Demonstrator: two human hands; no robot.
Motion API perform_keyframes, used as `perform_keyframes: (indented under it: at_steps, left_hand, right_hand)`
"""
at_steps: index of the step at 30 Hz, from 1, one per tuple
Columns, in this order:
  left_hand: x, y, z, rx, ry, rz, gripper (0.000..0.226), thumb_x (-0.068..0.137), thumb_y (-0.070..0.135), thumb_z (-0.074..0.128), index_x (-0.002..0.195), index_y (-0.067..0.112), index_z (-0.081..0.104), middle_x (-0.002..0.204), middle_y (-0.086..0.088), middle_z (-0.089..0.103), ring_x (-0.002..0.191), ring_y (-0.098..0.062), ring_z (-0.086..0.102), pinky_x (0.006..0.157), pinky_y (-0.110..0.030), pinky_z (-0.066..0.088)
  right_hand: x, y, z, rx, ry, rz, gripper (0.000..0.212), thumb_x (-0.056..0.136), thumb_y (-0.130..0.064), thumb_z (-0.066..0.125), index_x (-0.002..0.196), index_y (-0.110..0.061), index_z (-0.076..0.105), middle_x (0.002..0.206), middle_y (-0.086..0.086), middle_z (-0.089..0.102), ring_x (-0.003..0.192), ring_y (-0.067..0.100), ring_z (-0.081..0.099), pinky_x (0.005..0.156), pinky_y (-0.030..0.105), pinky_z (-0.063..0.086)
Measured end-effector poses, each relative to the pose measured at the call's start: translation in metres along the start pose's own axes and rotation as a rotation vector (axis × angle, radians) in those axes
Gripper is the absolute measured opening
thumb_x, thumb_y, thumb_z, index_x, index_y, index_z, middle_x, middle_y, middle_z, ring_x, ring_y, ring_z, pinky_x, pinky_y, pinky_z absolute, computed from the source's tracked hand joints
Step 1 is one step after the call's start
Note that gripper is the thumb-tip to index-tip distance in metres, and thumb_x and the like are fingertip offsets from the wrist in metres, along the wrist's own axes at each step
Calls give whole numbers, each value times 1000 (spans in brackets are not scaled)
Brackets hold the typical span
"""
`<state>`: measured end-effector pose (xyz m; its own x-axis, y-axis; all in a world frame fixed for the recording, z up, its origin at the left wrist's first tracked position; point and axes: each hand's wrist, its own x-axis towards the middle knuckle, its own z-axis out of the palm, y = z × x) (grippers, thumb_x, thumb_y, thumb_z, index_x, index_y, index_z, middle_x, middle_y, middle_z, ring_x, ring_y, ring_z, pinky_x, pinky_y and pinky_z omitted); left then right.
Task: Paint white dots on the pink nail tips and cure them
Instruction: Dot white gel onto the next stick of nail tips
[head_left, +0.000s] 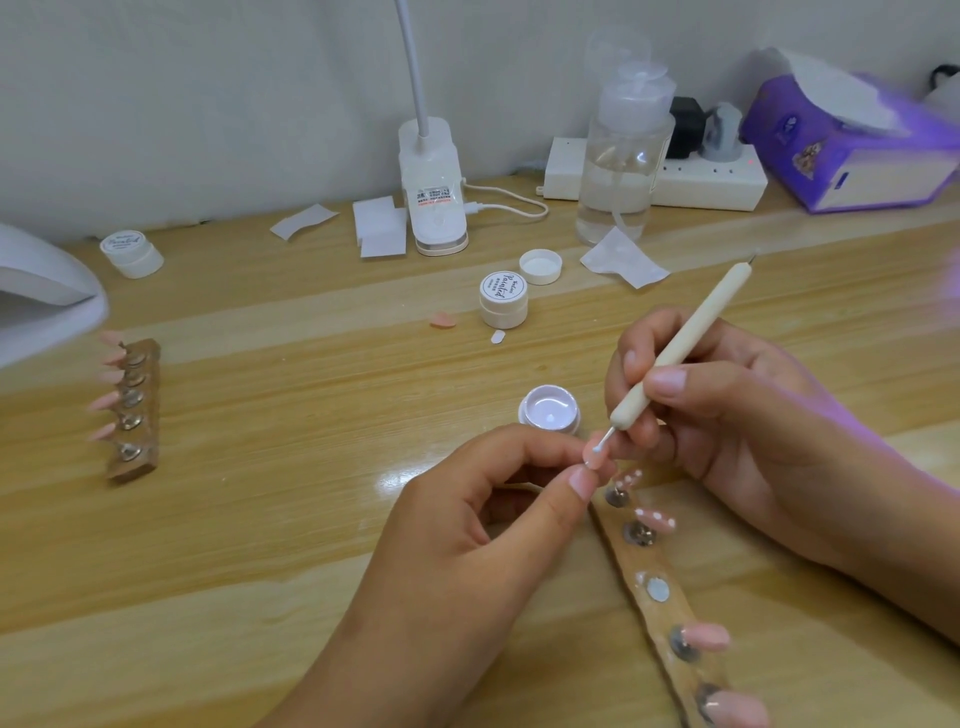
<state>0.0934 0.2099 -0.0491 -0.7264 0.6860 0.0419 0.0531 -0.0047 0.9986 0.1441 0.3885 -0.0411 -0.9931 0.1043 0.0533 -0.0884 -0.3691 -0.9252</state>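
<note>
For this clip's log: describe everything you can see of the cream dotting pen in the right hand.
The slim cream-coloured dotting pen has a smooth matt handle with a thin metal pin at each end. It is tilted, with its upper end pointing up and away to the right. The right hand grips its lower part like a pencil. Its lower pin carries a white blob and appears to touch the small pink nail tip pinched by the left hand.

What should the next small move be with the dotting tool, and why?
Probably lift the dotting tool, held in the right hand, and dab again alongside: its white tip rests on the nail tip pinched by the left hand, and finished tips on the strip carry several dots.
</note>
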Motion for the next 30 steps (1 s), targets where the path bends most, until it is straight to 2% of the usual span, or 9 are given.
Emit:
perform_keyframes:
  at_steps: [8, 30]
  left_hand:
    - [0, 0, -1, -9, 7, -16, 11, 76, 29, 67, 84, 25, 73, 89, 1, 75, 86, -25, 67, 71, -18, 51]
    - [-1, 0, -1, 10, 11, -9, 11, 76, 31, 66, 85, 27, 73, 90, -2, 74, 85, -29, 65, 71, -20, 51]
  right_hand:
    - [-1, 0, -1, -6, -20, -2, 5, 71, -18, 63, 75, -18, 66, 65, 0, 63, 58, 8, 61, 63, 21, 54]
    - [1, 1, 0, -9, -10, 9, 4, 69, -18, 64, 72, -19, 67, 65, 0, 63, 57, 7, 63, 62, 22, 56]
